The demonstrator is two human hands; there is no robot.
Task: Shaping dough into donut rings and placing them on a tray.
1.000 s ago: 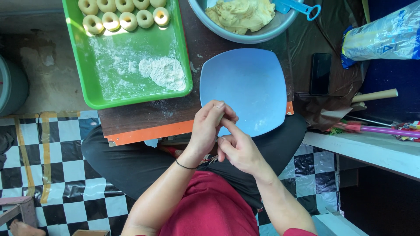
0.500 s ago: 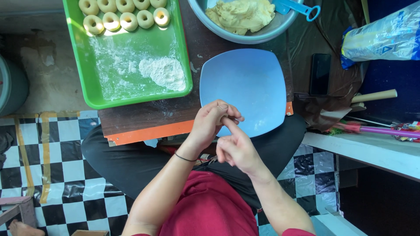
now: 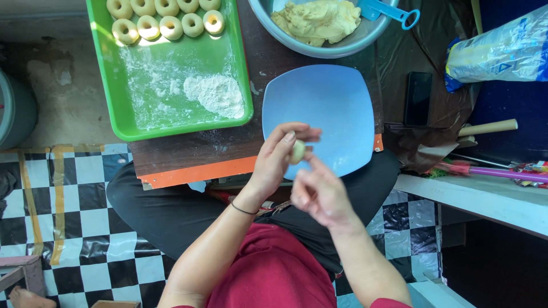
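Note:
My left hand (image 3: 278, 157) pinches a small pale piece of dough (image 3: 298, 151) between thumb and fingers, just over the near edge of a light blue square plate (image 3: 331, 97). My right hand (image 3: 319, 194) hovers right below it, fingers loosely curled, apparently holding nothing and close to the dough. A green tray (image 3: 171, 114) at upper left holds several ring-shaped dough pieces (image 3: 165, 23) along its far side and a heap of flour (image 3: 217, 94). A grey bowl (image 3: 342, 48) of yellow dough (image 3: 317, 20) stands beyond the plate.
A blue scoop (image 3: 391, 12) rests in the bowl. A dark phone (image 3: 418, 98), a plastic flour bag (image 3: 502, 51) and a wooden rolling pin handle (image 3: 488, 127) lie to the right. The low board (image 3: 194, 171) has an orange front edge. Checkered floor surrounds my legs.
My hands, pressed together around the dough a second ago, have separated. The right hand dropped lower, and the left now holds the dough alone.

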